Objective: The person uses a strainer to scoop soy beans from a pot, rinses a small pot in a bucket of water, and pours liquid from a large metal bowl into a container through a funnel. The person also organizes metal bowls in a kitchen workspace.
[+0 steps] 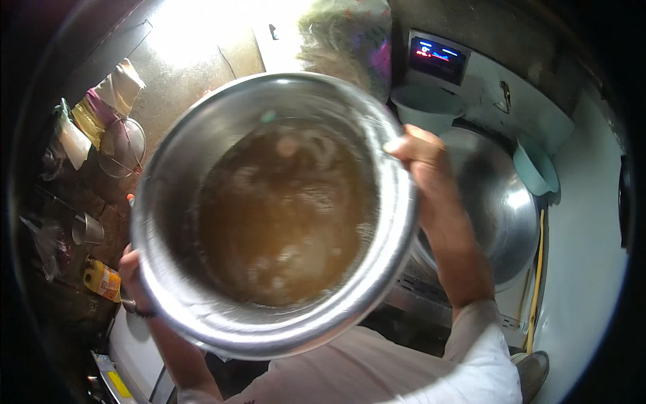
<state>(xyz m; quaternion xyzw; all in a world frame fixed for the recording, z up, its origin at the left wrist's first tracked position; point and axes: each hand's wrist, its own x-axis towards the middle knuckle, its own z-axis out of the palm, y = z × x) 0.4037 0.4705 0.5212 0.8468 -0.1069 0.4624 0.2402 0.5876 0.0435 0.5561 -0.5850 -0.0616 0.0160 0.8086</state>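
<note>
A large metal basin fills the middle of the view, tilted, with cloudy brown liquid inside it. Patches of foam float on the liquid. My right hand grips the basin's rim at the upper right, thumb over the edge. On the lower left side, my left hand holds the rim from outside; most of its fingers are hidden behind the basin. Beyond my right forearm sits a wide metal wok or pan on a stove.
A pale tub and a green plastic bowl stand by the wok. A lit display panel is behind. A wooden stick leans at right. Cloths and a strainer hang left, above a yellow jug.
</note>
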